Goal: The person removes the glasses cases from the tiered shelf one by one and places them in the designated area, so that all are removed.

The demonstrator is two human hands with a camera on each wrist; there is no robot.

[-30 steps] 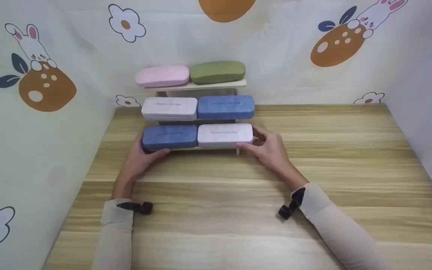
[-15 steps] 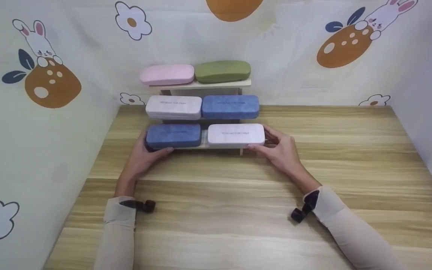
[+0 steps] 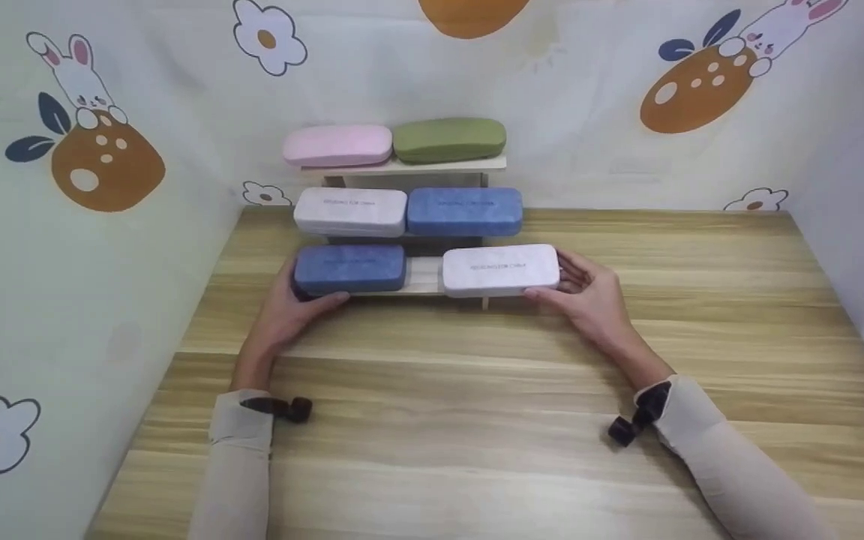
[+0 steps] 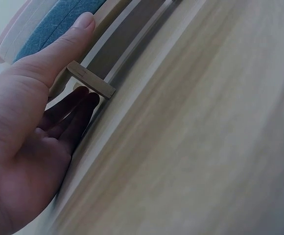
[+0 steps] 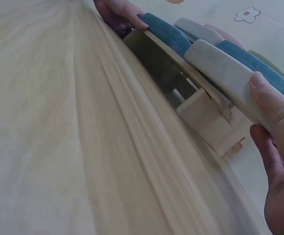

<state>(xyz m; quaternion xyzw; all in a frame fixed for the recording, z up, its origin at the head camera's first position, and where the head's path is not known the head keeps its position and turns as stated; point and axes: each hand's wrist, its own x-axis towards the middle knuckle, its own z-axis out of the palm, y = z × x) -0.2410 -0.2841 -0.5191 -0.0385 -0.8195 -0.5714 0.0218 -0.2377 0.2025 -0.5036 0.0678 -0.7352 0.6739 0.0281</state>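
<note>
My right hand grips the right end of a white glasses case, thumb in front and fingers behind. This case sits out past the right end of the lowest tier of a wooden stand, slightly tilted. In the right wrist view, the white case lies over the stand's end. At the left end of that tier, my left hand holds a blue glasses case, its thumb along the front edge. Several of its fingers reach below the shelf beside a wooden leg.
The middle tier carries another white case and a lighter blue case. On top lie a pink case and a green case. The stand is on a wood-grain table before a patterned wall covering.
My right hand has drawn the white case rightward, widening a gap between it and the blue case and baring the shelf there. My left hand stays at the blue case.
</note>
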